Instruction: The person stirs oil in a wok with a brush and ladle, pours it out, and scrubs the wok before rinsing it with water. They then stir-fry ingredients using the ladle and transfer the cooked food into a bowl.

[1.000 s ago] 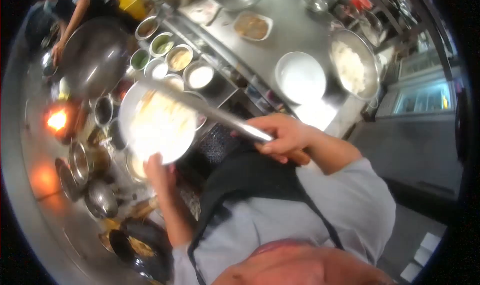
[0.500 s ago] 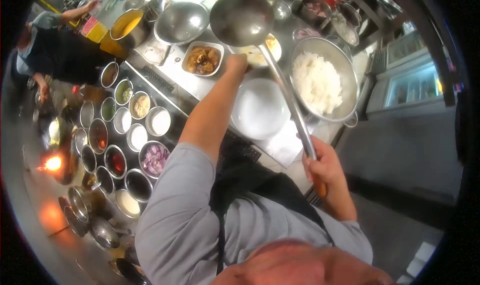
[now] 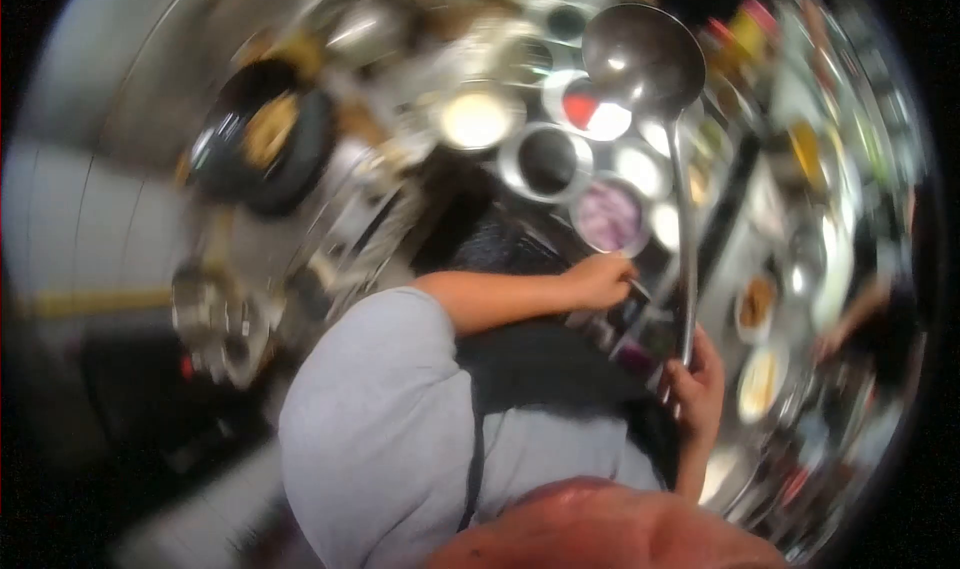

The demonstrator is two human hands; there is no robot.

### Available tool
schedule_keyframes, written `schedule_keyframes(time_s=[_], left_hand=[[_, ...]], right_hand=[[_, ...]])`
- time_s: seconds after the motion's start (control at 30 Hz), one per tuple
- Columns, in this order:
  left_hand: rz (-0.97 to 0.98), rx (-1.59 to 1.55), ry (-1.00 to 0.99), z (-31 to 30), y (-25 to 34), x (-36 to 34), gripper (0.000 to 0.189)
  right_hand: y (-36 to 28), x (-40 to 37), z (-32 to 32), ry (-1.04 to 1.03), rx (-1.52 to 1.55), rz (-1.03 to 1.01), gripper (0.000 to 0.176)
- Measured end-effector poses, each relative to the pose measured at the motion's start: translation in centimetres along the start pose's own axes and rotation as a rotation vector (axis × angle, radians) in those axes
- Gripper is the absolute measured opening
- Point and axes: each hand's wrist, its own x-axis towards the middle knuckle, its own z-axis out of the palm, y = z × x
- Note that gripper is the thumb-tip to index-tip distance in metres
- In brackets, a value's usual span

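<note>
My right hand [image 3: 697,381] is closed around the lower part of a long-handled metal ladle [image 3: 645,57]. Its handle runs upward from my fist, and the wide bowl hangs over the containers at the top of the view. In front of my apron, my left hand [image 3: 603,281] has its fingers curled closed. A short grey, metallic-looking piece [image 3: 639,290] shows at its edge, too blurred to name. Just beyond that hand are sliced red onions [image 3: 607,215] in a round metal container. Beside them stands a container of dark contents [image 3: 546,163].
Several metal containers cluster ahead, one with pale contents [image 3: 475,119]. At left sits a dark pan [image 3: 305,159] with brown food. On the right-hand counter are a white dish of brown food [image 3: 755,309] and an oval plate [image 3: 763,382]. Another person's arm [image 3: 850,324] reaches in from the right.
The view has swung left and blurred. My left hand has come back from beside the white dishes to near the onions. My right hand keeps hold of the ladle.
</note>
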Motion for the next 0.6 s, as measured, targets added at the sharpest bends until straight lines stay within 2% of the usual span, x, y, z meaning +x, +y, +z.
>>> schedule_keyframes(time_s=[0.07, 0.1, 0.13, 0.17, 0.2, 0.23, 0.3, 0.33, 0.4, 0.43, 0.47, 0.5, 0.53, 0.57, 0.6], left_hand=[[-0.075, 0.071, 0.317, -7.1, -6.3, -6.2, 0.022], [-0.263, 0.010, 0.569, -10.0, -9.3, -10.1, 0.020], [-0.058, 0.183, 1.040, -13.2, -9.9, -15.5, 0.018], [-0.216, 0.310, 1.289, -15.5, -12.7, -20.2, 0.020], [-0.506, 0.678, 1.414, -17.3, -14.5, -25.5, 0.029], [-0.528, 0.666, 1.438, -18.3, -16.8, -30.4, 0.029], [-0.945, 0.715, 1.870, -19.3, -20.6, -37.3, 0.047], [-0.961, 0.696, 1.883, -19.8, -21.2, -38.8, 0.047], [-1.123, 0.082, 1.719, -20.4, -21.7, -40.6, 0.054], [-1.238, 0.237, 1.563, -20.3, -21.9, -40.8, 0.060], [-1.238, 0.228, 1.572, -20.3, -22.0, -40.9, 0.060], [-1.270, 0.339, 1.436, -20.1, -22.1, -41.0, 0.062], [-1.295, 0.444, 1.300, -20.2, -22.3, -40.9, 0.063], [-1.276, 0.441, 1.289, -20.1, -22.3, -41.0, 0.063], [-1.285, 0.423, 1.281, -19.0, -24.1, -41.6, 0.063]], right_hand=[[-3.5, 5.0, 6.7, -0.192, -0.095, 0.027, 0.067], [-4.8, 7.6, 10.1, -0.285, -0.252, 0.000, 0.067], [-6.0, 10.1, 13.8, -0.369, -0.403, -0.026, 0.066], [-6.8, 12.9, 17.2, -0.465, -0.706, -0.190, 0.066], [-7.1, 15.6, 20.8, -0.543, -1.000, -0.357, 0.065], [-7.1, 17.6, 25.1, -0.589, -1.063, -0.467, 0.064], [-6.1, 21.5, 34.2, -0.652, -1.147, -0.696, 0.060], [-5.2, 23.6, 39.3, -0.674, -1.174, -0.816, 0.057], [-3.8, 26.9, 48.3, -0.667, -1.249, -0.678, 0.052], [-1.6, 29.7, 52.1, -0.662, -1.258, -0.746, 0.047], [0.0, 31.6, 55.0, -0.652, -1.267, -0.815, 0.043], [0.1, 31.8, 57.1, -0.658, -1.275, -0.816, 0.043], [0.0, 31.7, 59.2, -0.769, -1.314, -0.747, 0.045], [0.2, 31.5, 60.3, -0.879, -1.352, -0.661, 0.047], [-0.2, 31.5, 60.6, -0.889, -1.365, -0.647, 0.047]])
